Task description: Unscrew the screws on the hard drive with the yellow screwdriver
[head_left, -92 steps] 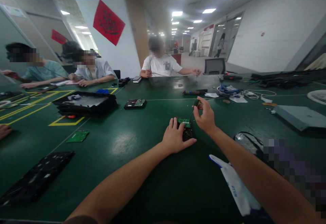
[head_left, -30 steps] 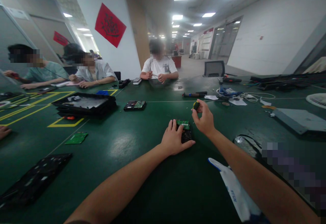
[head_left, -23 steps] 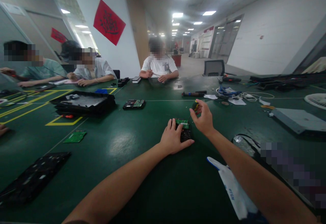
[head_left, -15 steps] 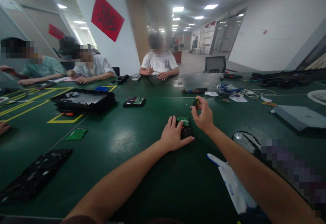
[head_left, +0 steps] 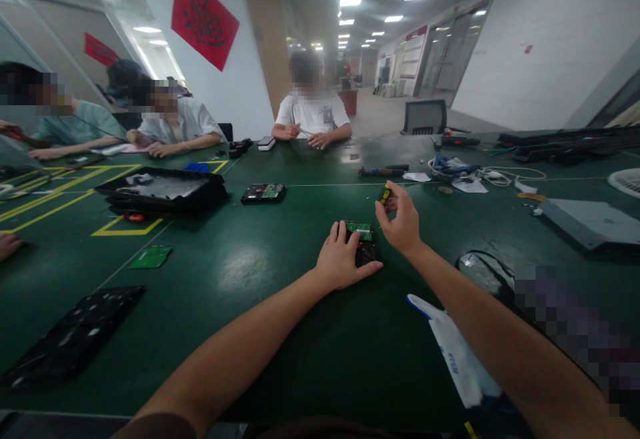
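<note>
We keep our hands apart at the middle of the green table (head_left: 280, 339). Our left hand (head_left: 340, 257) lies spread, thumb out, over the left part of a dark device (head_left: 367, 252) with a green circuit board (head_left: 362, 228) at its far end. Our right hand (head_left: 400, 219), just right of it, pinches 1 yellow-and-dark screwdriver (head_left: 385, 194) — its thin shaft slants down toward the device's right edge, though we cannot tell whether the tip touches. Farther left we see 1 similar unit (head_left: 263, 192), a loose green board (head_left: 151, 257) and, near left, a black panel (head_left: 75, 332). At the far side sits 1 person (head_left: 313, 116) in white.
</note>
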`<state>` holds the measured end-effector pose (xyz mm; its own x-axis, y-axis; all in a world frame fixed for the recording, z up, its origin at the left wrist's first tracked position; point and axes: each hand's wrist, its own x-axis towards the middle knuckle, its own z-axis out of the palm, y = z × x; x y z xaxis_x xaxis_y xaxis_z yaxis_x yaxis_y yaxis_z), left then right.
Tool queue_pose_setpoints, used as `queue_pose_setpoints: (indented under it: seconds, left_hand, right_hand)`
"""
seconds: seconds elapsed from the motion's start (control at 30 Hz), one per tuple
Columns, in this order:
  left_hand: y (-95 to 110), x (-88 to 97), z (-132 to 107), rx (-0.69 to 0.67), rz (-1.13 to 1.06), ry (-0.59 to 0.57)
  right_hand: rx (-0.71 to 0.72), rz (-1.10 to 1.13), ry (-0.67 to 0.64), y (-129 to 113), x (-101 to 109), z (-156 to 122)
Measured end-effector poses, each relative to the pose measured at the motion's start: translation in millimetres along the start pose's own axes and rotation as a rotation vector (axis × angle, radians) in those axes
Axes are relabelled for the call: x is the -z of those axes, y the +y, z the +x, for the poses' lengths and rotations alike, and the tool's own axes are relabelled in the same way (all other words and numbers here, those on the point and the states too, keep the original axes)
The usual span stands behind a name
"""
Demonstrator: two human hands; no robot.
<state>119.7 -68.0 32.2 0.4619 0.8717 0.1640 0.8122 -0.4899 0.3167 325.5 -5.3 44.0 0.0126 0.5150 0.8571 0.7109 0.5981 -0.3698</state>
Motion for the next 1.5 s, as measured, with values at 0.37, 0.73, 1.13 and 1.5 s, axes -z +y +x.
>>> queue_pose_setpoints:
  seconds: [0.37,0.73,1.13,1.5]
  left_hand:
    - [-0.2,-0.7,-0.2,0.000,-0.019,0.004]
    - [0.0,-1.8,-0.4,-0.005,-0.007,0.004]
    - [-5.6,1.6,1.2,-0.036,-0.007,0.002]
    - [-6.3,-0.8,0.8,-0.041,0.002,0.005]
  right_hand:
    - [-0.013,0.016,0.001,-1.3,0.0,0.7]
    - [0.018,0.015,0.009,0.1,-0.3,0.2]
    - [0.031,-0.002,0.008,-1.7,2.8,1.7]
    - [0.021,-0.005,0.011,-0.9,2.5,2.2]
